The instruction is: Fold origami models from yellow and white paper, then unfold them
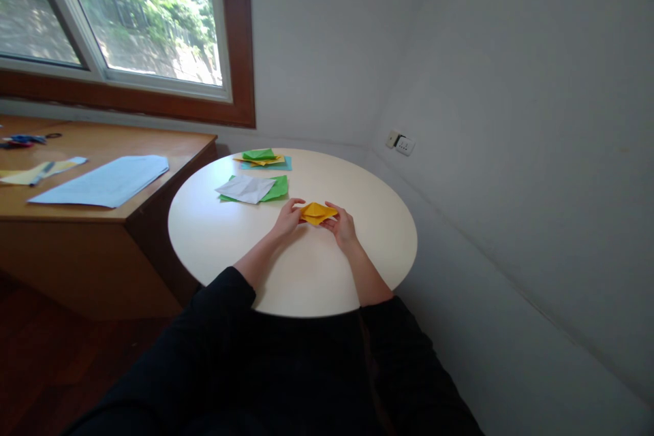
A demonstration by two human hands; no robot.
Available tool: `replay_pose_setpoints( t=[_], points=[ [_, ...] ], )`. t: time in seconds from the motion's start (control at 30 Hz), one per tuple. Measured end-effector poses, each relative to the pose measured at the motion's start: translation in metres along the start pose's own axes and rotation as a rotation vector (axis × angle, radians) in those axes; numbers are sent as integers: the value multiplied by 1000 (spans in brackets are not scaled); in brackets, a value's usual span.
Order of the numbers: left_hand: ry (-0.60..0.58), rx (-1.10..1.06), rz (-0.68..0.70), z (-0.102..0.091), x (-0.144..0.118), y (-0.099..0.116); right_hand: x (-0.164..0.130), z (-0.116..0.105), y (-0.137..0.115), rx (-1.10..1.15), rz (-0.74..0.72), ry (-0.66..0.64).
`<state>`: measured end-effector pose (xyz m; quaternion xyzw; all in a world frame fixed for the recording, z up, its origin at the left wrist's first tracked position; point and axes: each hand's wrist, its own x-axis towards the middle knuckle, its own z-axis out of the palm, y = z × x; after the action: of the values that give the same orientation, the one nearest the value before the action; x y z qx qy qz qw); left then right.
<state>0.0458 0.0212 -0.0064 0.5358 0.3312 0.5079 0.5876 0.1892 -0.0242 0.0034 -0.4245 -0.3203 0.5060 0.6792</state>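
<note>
A folded piece of yellow paper (315, 213), shaped like a small origami boat, is held between both hands over the round white table (311, 279). My left hand (289, 217) pinches its left end, fingers closed on the edge. At the opposite end, my right hand (343, 225) grips the right point, with some fingers beneath it. Just beyond my left hand lie a creased white sheet (246, 188) and a green sheet (276, 189) partly under it. Farther back sits a small pile with green folded paper (258, 154) on top of yellow and blue-green sheets.
To the left stands a wooden desk (189, 143) with large pale sheets (110, 180), a yellowish paper with a pen on it, and scissors-like blue items (23, 141). A window is above the desk. The wall with a socket (405, 145) borders the table at right.
</note>
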Motion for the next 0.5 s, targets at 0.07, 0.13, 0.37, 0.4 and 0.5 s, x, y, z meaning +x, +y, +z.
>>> replay_pose_setpoints(
  t=[0.07,0.13,0.37,0.4,0.5],
  points=[
    [0,23,11,0,0,-1,0,0,0,5,3,6],
    [-9,46,19,-1,0,-2,0,0,0,9,4,11],
    [-91,70,14,0,-7,5,0,0,0,-5,11,30],
    [-105,73,12,-1,-8,6,0,0,0,-10,9,29],
    [-121,84,17,-2,-9,7,-1,1,-1,-31,1,11]
  ],
)
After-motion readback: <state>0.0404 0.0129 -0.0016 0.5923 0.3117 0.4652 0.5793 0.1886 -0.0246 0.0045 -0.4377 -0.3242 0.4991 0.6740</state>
